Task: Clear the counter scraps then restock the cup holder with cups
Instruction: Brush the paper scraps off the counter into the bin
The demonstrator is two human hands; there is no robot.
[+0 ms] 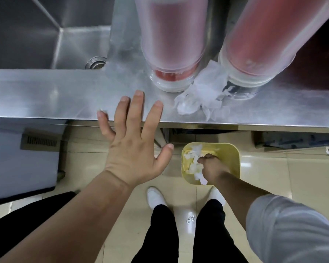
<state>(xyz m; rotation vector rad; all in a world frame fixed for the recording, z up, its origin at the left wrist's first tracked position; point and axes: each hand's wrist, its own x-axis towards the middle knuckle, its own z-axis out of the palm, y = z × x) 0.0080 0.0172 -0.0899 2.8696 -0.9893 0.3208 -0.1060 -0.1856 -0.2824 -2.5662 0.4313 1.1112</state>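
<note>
Down in the yellow bin (230,152) on the floor, the right hand (210,164) has its fingers curled around white scraps (195,168). The left hand (130,147) hovers flat at the bench (46,92) edge, fingers spread, holding nothing. 1 crumpled wrapper (201,93) is left on the bench, between 2 cup stacks (171,44). Sweeping it carelessly could knock a stack over, or drop bits beside the bin. Counted: 2 hands, 1 bin, 1 sink (36,31).
</note>
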